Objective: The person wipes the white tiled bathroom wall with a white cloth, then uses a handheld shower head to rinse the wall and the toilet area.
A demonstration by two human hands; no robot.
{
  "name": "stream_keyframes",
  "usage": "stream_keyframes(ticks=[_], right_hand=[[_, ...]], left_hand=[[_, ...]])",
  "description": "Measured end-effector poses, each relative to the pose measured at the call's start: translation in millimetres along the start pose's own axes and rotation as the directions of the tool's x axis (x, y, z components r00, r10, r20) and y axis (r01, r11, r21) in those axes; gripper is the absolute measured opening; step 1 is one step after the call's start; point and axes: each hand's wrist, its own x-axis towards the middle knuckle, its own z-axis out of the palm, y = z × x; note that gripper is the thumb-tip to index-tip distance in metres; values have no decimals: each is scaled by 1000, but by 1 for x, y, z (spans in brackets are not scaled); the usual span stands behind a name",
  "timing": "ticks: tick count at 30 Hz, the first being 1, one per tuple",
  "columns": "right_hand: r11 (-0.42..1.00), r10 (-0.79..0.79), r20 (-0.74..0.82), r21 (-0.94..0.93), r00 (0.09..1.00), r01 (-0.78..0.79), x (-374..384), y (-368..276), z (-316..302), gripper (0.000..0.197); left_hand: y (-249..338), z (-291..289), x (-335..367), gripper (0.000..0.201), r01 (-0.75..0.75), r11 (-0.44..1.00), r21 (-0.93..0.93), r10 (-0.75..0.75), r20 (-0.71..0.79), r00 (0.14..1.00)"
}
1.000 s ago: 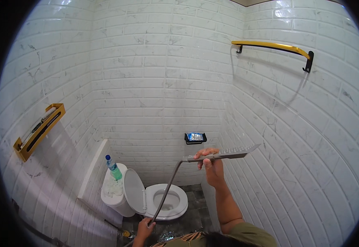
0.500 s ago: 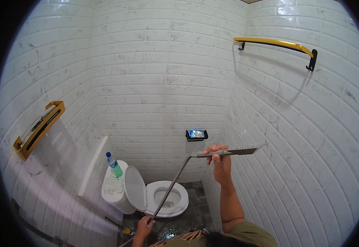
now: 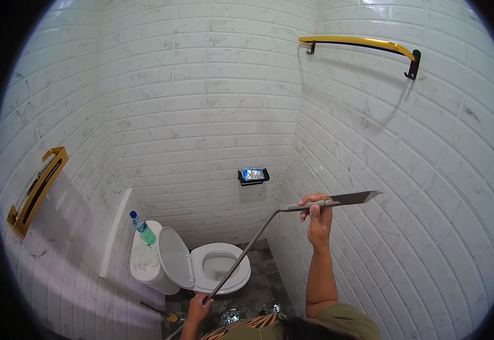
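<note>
A flat, grey, rectangular shower head [image 3: 351, 198] is gripped by its handle in my right hand [image 3: 318, 222], with the fingers closed round it. It is held up close to the right-hand tiled wall, its wide end pointing right. From the handle a grey metal shower hose [image 3: 246, 251] runs down to the left, passing in front of the toilet [image 3: 241, 279]. My left hand [image 3: 200, 309] is closed on the lower part of this hose. The toilet's lid [image 3: 176, 258] is raised against the tank.
On the toilet tank [image 3: 154, 277] stand a blue-capped bottle of green liquid [image 3: 144, 229] and a crumpled whitish thing. A black holder [image 3: 253, 182] bears a blue packet. Yellow-black racks [image 3: 37, 192] and a yellow bar [image 3: 360, 42] are fixed to the walls. The dark floor [image 3: 258, 306] looks wet.
The view has swung a little to the right. My right hand and the shower head have risen slightly, nearer the right wall. The bright streaks along the head's upper edge no longer show.
</note>
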Motion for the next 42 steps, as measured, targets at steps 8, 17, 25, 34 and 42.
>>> stream_keyframes(ticks=[8,17,25,34,42], right_hand=[[984,163,-27,-71,986,-164,-26,23,-28,20],[918,380,-49,-100,924,-383,-54,56,-53,21],[857,494,-58,-138,867,-497,-95,104,-77,20],[755,650,2,-119,760,-645,-147,155,-105,22],[664,742,181,-62,646,-745,-194,197,-113,21]], left_hand=[[12,1,2,24,74,997,-4,-73,109,991],[18,8,-10,20,93,994,55,-98,110,989],[40,16,-8,20,154,985,76,-165,174,971],[55,36,-14,20,134,983,123,-151,141,979],[67,47,-32,19,277,945,174,-310,206,928]])
